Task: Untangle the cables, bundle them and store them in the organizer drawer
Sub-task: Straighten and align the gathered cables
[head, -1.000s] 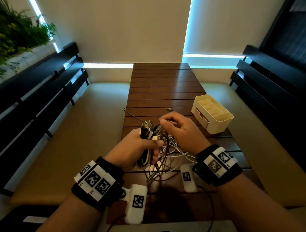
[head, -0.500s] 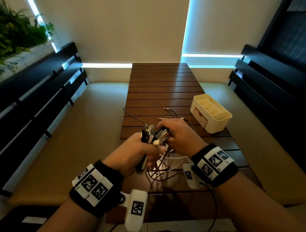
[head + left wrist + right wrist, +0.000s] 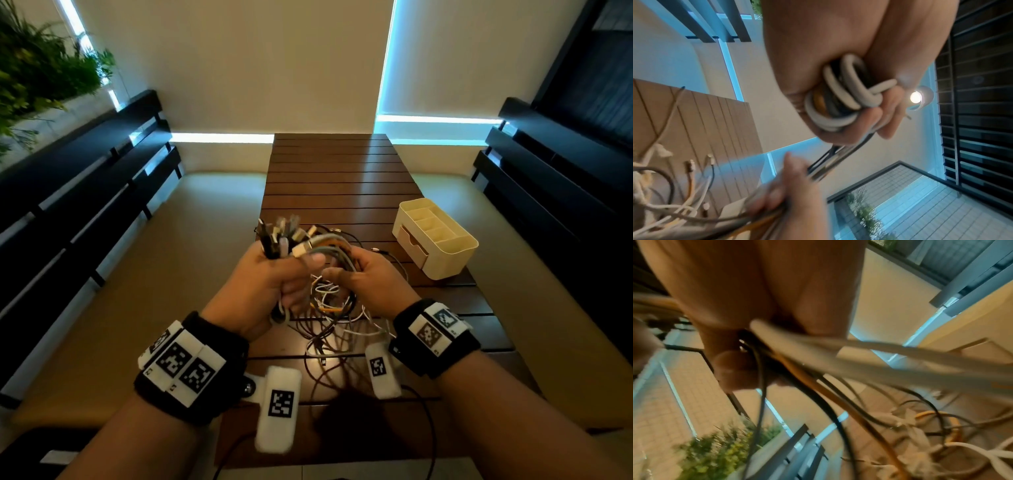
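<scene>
My left hand [image 3: 274, 277] grips a thick bunch of cables [image 3: 284, 236], with the plug ends sticking up out of the fist. In the left wrist view the white, orange and dark cable loops [image 3: 840, 97] sit wrapped inside the curled fingers [image 3: 885, 116]. My right hand [image 3: 363, 274] holds the same cables [image 3: 334, 251] a little to the right, fingers curled round the strands [image 3: 797, 344]. Loose tangled cable ends [image 3: 335, 318] hang down to the wooden table [image 3: 329, 178]. The cream organizer [image 3: 435, 236] with its small front drawer [image 3: 409, 240] stands at the right.
Beige bench cushions [image 3: 137, 274] run along both sides of the slatted table, with dark slatted backrests [image 3: 85, 178] behind them. A plant [image 3: 37, 72] grows at the far left. The organizer sits close to the table's right edge.
Both hands have lifted the cable bunch higher above the table. The right hand has slid from over the plug ends to the right along the strands, and the plugs now stand up clear.
</scene>
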`<control>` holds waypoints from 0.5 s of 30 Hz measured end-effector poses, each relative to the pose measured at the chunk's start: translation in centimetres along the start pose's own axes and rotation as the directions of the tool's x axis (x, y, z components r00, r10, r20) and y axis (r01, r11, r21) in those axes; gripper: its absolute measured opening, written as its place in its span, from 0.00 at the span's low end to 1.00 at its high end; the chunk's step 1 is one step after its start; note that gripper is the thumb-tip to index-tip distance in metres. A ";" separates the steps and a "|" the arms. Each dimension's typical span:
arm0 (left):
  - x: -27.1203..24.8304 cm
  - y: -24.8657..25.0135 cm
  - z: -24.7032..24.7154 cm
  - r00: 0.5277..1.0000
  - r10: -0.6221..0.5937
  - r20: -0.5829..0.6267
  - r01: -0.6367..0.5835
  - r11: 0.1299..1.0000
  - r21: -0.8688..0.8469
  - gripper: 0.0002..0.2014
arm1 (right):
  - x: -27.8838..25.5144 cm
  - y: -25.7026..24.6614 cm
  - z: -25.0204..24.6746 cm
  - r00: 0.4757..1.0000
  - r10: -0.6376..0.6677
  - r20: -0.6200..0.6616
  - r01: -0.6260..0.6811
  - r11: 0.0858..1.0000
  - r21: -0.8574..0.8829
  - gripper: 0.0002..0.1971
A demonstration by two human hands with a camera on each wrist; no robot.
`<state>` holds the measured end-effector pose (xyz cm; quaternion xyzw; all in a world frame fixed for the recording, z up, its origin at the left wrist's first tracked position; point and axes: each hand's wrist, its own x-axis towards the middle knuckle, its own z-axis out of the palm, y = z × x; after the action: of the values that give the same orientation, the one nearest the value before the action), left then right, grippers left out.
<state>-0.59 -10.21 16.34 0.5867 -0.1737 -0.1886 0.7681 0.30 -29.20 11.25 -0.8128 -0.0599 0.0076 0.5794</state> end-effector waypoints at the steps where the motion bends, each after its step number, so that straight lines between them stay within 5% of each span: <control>1: 0.4 0.1 0.0 0.999 0.030 -0.013 -0.030 1.000 0.003 0.14 | 0.0 0.3 -0.1 1.000 0.016 -0.024 -0.017 0.999 -0.033 0.06; 4: 1.2 -0.5 0.2 0.992 0.082 -0.100 -0.074 0.994 0.081 0.14 | -0.1 0.8 -0.1 0.997 0.000 -0.081 -0.006 0.998 -0.070 0.09; 8: 1.6 -2.3 1.6 0.970 0.047 -0.237 -0.065 0.995 -0.070 0.04 | -1.3 1.0 0.4 0.996 -0.031 -0.086 0.034 0.999 0.032 0.22; 11: 1.9 -3.2 2.2 0.967 0.044 -0.252 -0.069 0.993 -0.093 0.06 | -1.8 1.1 0.8 0.996 -0.027 -0.084 0.034 0.996 0.081 0.34; 15: 2.2 -3.8 2.5 0.962 0.012 -0.272 -0.040 0.995 -0.096 0.08 | -1.9 0.7 0.7 0.994 -0.004 -0.111 0.022 0.987 0.162 0.29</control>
<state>-0.23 -14.33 13.41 0.5651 -0.0652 -0.1051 0.8157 -1.54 -28.98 10.31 -0.7615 -0.0322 -0.0363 0.6463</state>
